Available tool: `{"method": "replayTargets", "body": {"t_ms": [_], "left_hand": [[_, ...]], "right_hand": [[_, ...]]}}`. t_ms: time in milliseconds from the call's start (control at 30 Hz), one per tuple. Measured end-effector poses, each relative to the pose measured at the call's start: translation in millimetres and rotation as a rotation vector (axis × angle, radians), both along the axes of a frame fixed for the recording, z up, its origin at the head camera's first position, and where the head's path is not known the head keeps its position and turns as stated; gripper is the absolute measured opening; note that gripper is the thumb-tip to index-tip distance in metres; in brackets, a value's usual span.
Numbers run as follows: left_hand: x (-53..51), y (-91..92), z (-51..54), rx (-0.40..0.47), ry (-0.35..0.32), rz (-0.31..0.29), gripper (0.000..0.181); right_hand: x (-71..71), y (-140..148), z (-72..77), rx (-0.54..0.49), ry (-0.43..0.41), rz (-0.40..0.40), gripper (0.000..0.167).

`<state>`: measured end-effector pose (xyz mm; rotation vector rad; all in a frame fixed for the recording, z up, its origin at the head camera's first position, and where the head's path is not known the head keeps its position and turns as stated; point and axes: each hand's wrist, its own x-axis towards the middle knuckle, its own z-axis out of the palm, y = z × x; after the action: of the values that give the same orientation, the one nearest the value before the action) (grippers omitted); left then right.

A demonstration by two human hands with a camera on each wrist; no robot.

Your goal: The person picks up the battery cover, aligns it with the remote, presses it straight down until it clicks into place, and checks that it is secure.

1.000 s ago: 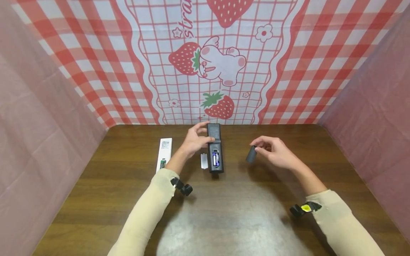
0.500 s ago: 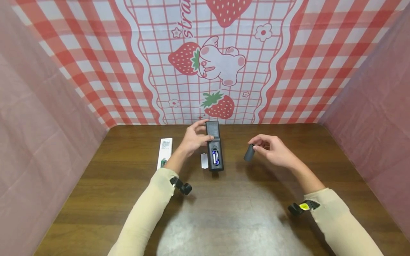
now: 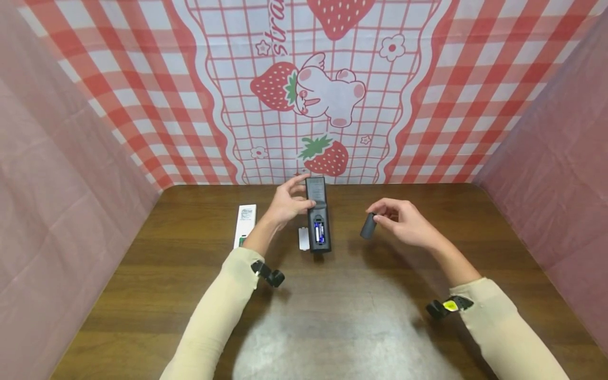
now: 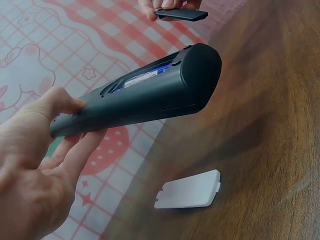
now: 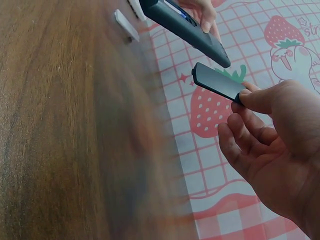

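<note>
My left hand (image 3: pixel 286 205) grips a black remote (image 3: pixel 315 190) by its far half, back side up, held above the table. In its uncovered compartment lie blue-and-white batteries (image 4: pixel 141 78). A dark battery cover (image 3: pixel 368 226) is pinched at one end between thumb and fingers of my right hand (image 3: pixel 407 224), to the right of the remote and apart from it. The right wrist view shows the cover (image 5: pixel 218 83) tilted, with the thumb on its end and the lower fingers loosely curled.
On the wooden table (image 3: pixel 332 316), a white cover (image 3: pixel 304 238) lies just left of the black remote. Farther left is a white remote (image 3: pixel 246 219), its near end partly hidden by my left forearm. A checked strawberry cloth (image 3: pixel 332 100) hangs behind the table.
The black remote and my left hand have shifted slightly away from me. My right hand has moved a little to the left with the dark cover.
</note>
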<state>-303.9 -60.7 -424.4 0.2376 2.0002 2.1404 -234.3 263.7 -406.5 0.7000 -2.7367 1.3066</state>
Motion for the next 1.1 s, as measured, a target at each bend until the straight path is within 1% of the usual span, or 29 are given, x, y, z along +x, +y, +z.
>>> {"method": "replayTargets", "body": {"t_ms": [167, 367, 600, 800, 1100], "left_hand": [[1.6, -1.0, 1.2, 0.014, 0.006, -0.003, 0.094], [2.9, -1.3, 0.4, 0.057, 0.043, -0.002, 0.093], [5.3, 0.0, -1.6, 0.042, 0.068, 0.019, 0.091], [5.7, 1.0, -1.7, 0.046, 0.07, 0.014, 0.091], [6.2, 4.0, -0.1, 0.055, 0.052, 0.005, 0.09]], "right_hand": [[-0.1, -1.4, 0.0, 0.0, 0.001, -0.002, 0.016], [0.2, -3.7, -0.8, -0.007, 0.004, 0.001, 0.016], [0.9, -5.1, -1.4, -0.003, -0.007, 0.005, 0.017], [0.4, -5.5, -2.0, -0.013, -0.004, 0.013, 0.016], [-0.4, -6.0, -3.1, -0.025, 0.004, 0.03, 0.015]]}}
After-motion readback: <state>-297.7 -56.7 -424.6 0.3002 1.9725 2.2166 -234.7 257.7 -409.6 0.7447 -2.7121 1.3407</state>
